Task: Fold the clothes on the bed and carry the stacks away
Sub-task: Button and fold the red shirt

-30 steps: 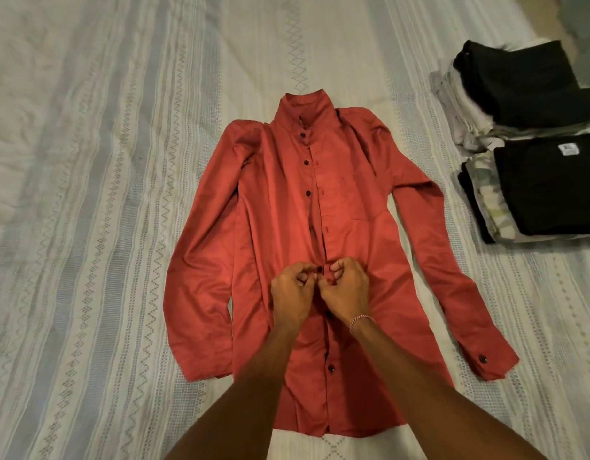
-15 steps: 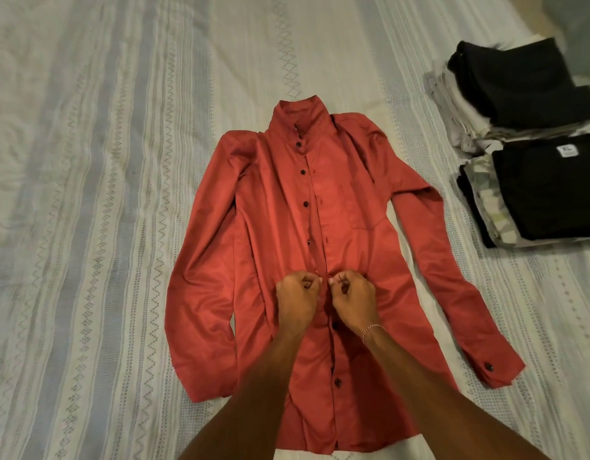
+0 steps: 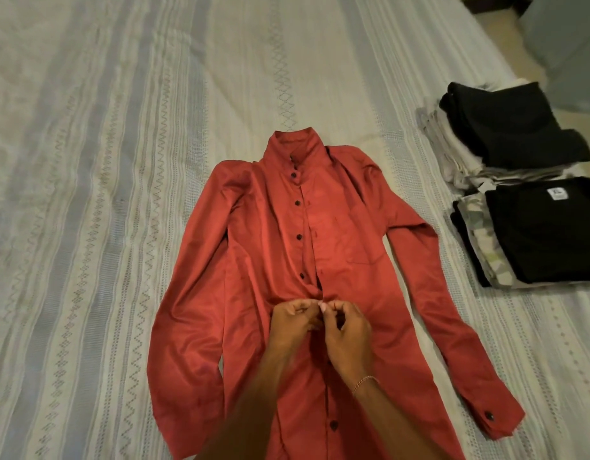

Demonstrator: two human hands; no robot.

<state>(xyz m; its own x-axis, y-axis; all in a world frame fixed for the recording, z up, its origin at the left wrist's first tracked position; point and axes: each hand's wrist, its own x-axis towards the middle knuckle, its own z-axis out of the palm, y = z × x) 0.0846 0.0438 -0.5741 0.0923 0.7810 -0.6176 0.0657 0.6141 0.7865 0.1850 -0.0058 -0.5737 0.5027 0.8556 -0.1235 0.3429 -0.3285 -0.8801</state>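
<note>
Red shirt (image 3: 273,260) lies flat on the bed (image 3: 104,161), front up, collar pointing away from you, hem running out under your forearms at the bottom of the view. Both sleeves lie straight down along the body; the right sleeve's cuff (image 3: 493,419) reaches closest to the bed's right side. Dark buttons run down the placket; the upper ones look fastened.

Open room: the whole left half of the bed is bare striped bedspread, and so is the stretch beyond the collar. Right side is tighter. Two stacks of folded clothes sit there, well apart from the shirt's shoulder but near its right sleeve: the far stack (image 3: 506,127) topped with a black garment over pale ones, the near stack (image 3: 536,234) topped with a black tee showing a white neck label. Past the stacks the bed's right edge drops to floor at the top corner.

Your left hand (image 3: 293,322) and right hand (image 3: 348,330) are together at mid-placket, fingertips meeting, each pinching the shirt's front edge at about waist height. Fabric bunches slightly just above them. A thin bracelet (image 3: 365,381) sits on your right wrist.
</note>
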